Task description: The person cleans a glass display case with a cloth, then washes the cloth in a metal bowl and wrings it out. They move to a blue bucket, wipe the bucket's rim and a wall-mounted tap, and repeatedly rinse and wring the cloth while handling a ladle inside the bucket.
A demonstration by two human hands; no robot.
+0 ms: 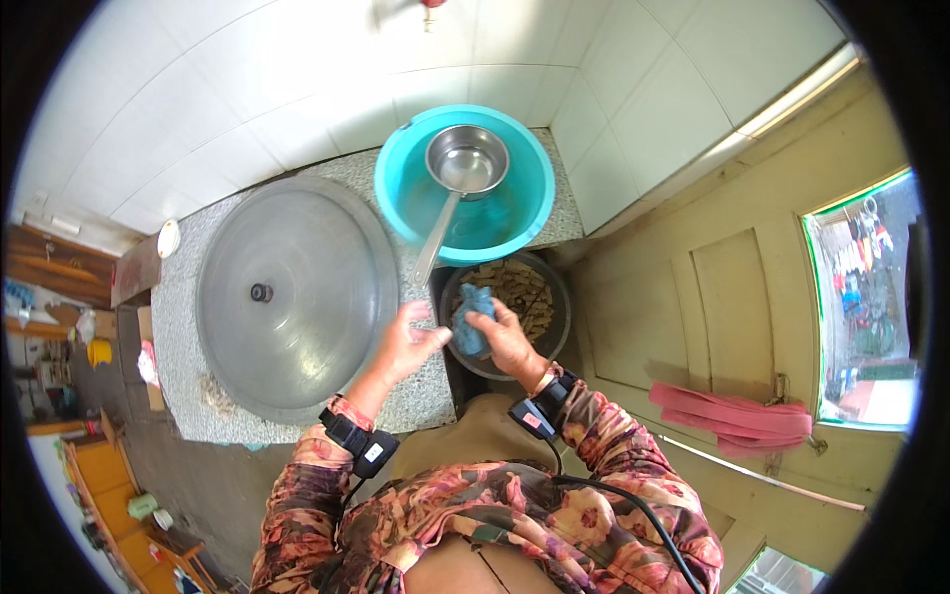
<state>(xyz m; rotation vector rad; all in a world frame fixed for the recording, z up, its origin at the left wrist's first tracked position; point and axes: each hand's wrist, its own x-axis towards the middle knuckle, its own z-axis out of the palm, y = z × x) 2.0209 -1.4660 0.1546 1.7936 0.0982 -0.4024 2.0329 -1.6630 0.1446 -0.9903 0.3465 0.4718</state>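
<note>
My right hand grips a bunched blue cloth above a dark round tub that holds pale, short chunks, too small to name surely. My left hand has its fingers apart, just left of the cloth and over the counter's edge, with nothing in it. Beyond both hands, a turquoise plastic basin stands on the speckled stone counter. A metal dipper rests in it, with its long handle lying over the near rim. A large round metal lid lies left of my left hand.
White tiled walls rise behind the counter. At the right is a yellowish door with a pink towel hung on it. A small white dish stands at the counter's left end. Cables run from the wrist devices along both sleeves.
</note>
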